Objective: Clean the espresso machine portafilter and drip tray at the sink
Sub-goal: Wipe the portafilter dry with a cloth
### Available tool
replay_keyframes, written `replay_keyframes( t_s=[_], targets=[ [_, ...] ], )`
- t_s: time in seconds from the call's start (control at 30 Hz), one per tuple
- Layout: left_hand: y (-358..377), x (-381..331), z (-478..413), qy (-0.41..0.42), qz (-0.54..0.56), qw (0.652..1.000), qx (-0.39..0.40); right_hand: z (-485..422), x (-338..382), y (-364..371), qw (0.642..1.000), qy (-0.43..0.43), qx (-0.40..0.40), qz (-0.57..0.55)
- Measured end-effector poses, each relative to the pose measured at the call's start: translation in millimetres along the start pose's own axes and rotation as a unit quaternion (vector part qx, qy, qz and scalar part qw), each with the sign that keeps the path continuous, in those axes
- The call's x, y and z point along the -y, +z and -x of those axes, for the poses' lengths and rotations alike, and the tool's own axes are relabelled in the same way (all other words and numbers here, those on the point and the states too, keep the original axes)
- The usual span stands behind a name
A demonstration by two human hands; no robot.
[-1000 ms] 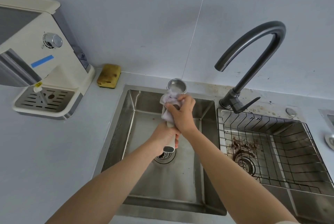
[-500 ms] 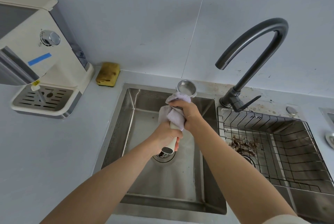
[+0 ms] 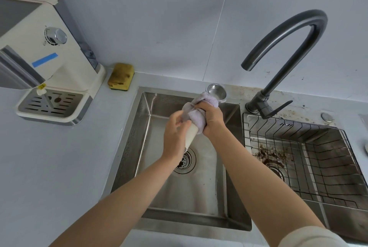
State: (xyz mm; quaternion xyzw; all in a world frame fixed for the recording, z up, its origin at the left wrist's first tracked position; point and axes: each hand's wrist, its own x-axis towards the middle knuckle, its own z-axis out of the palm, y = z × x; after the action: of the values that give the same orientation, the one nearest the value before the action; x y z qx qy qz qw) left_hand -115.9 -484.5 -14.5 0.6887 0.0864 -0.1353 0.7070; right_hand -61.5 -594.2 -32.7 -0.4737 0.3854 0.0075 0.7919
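Note:
Over the left sink basin (image 3: 199, 215) I hold the portafilter, its steel basket (image 3: 216, 91) pointing away and its cream handle (image 3: 191, 134) toward me. My left hand (image 3: 174, 137) grips the handle. My right hand (image 3: 211, 117) squeezes a pale lilac cloth (image 3: 196, 114) wrapped round the neck just below the basket. The drip tray (image 3: 53, 105), with a slotted metal grate, sits in the base of the cream espresso machine (image 3: 39, 47) on the counter at the left.
A dark gooseneck faucet (image 3: 282, 51) stands between the basins. The right basin holds a wire rack (image 3: 310, 159) and brown coffee grounds (image 3: 266, 156). A stained yellow sponge (image 3: 120, 76) lies by the wall. The left basin drain (image 3: 186, 162) is below my hands.
The portafilter has tilted, its basket swinging right toward the faucet. My right hand with the cloth has slid along the neck, and more of the cream handle shows.

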Motion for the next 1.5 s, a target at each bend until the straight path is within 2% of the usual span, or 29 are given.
replay_keyframes(
  t_s=[0.2,0.3,0.53,0.73,0.83,0.93,1.0,1.07,1.13,1.27,1.37,1.5],
  targets=[
    [3.3,4.9,-2.2,0.006,-0.021,0.999,-0.037,5.3,-2.3,0.4,0.999,-0.004,0.050,0.009],
    [9.2,6.1,-7.0,0.003,0.009,0.998,-0.056,13.1,-4.4,4.6,0.995,-0.018,0.091,0.025],
    [9.6,2.7,-20.4,-0.005,0.100,0.988,-0.116,31.8,-19.2,18.4,0.975,-0.108,0.179,0.078],
    [4.0,-5.0,-28.0,-0.015,0.140,0.976,-0.167,36.4,-38.5,20.3,0.978,-0.057,0.196,0.048],
    [0.4,-2.5,-30.3,-0.049,0.112,0.985,-0.123,36.7,-41.2,18.4,0.977,-0.053,0.200,0.050],
    [-10.8,4.8,-33.1,-0.105,0.074,0.991,-0.033,34.2,-38.6,12.4,0.969,-0.081,0.204,0.115],
    [-22.1,8.4,-40.7,-0.141,0.077,0.987,0.031,35.5,-38.3,8.5,0.953,-0.098,0.242,0.155],
    [-31.7,9.3,-52.2,-0.170,0.066,0.981,0.062,41.9,-38.0,8.3,0.931,-0.114,0.304,0.168],
    [-37.6,5.3,-60.5,-0.185,0.036,0.979,0.081,41.1,-42.2,10.8,0.915,-0.134,0.322,0.202],
    [-46.9,3.8,-68.2,-0.239,-0.016,0.961,0.141,30.9,-55.4,12.0,0.920,-0.069,0.290,0.253],
    [-47.6,1.8,-69.8,-0.248,-0.027,0.958,0.140,37.9,-48.2,6.5,0.928,-0.005,0.271,0.255],
    [-42.7,-5.0,-68.0,-0.260,0.011,0.956,0.140,37.2,-47.6,-5.7,0.927,0.009,0.312,0.206]
  ],
)
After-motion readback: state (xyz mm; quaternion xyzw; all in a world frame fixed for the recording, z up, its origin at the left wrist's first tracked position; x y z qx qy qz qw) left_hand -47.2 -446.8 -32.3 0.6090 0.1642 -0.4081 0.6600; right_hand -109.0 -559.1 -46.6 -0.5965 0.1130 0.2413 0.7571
